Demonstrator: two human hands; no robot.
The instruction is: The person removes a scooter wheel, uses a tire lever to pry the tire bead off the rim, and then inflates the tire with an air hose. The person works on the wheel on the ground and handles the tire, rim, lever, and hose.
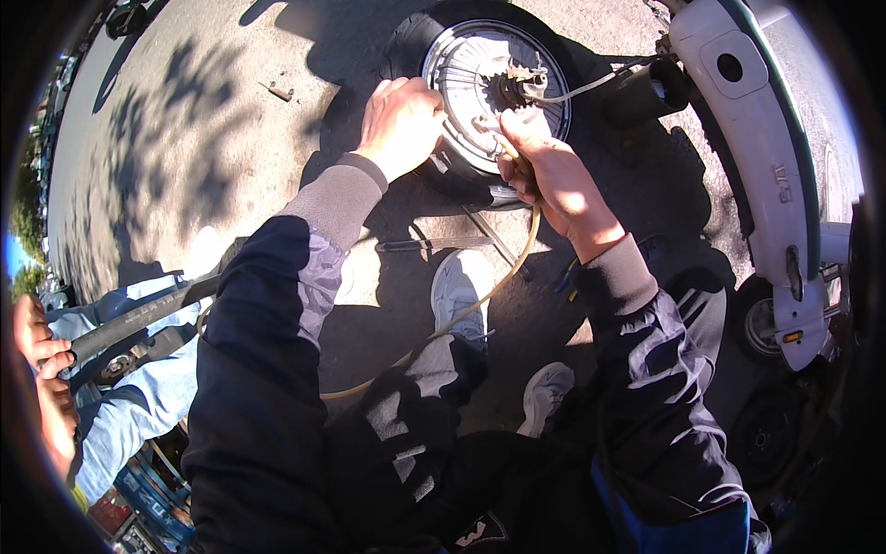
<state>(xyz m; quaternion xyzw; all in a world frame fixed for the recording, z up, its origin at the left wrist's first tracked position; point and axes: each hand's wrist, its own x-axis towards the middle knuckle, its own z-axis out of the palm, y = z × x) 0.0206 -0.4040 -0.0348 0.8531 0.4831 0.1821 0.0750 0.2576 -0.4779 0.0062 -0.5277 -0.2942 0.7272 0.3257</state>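
Observation:
A wheel with a silver hub [461, 69] and a black tyre [406, 51] lies on its side on the ground in front of me. My right hand [549, 175] is closed round the end of a yellowish air hose [533, 231]. A metal fitting [486, 127] at the hose's end points at the hub near the rim. My left hand [401, 125] rests at the rim's left side, fingers curled together; what they pinch, if anything, is hidden. A grey cable [591, 90] runs from the hub's axle to the right.
Two flat metal bars [434, 245] lie crossed by my shoe [461, 286]. The hose trails between my legs. At right stands a white scooter [771, 120]. On the left, another person's hands [46, 369] hold a black rubber tube [138, 319]. A small object [275, 91] lies far left.

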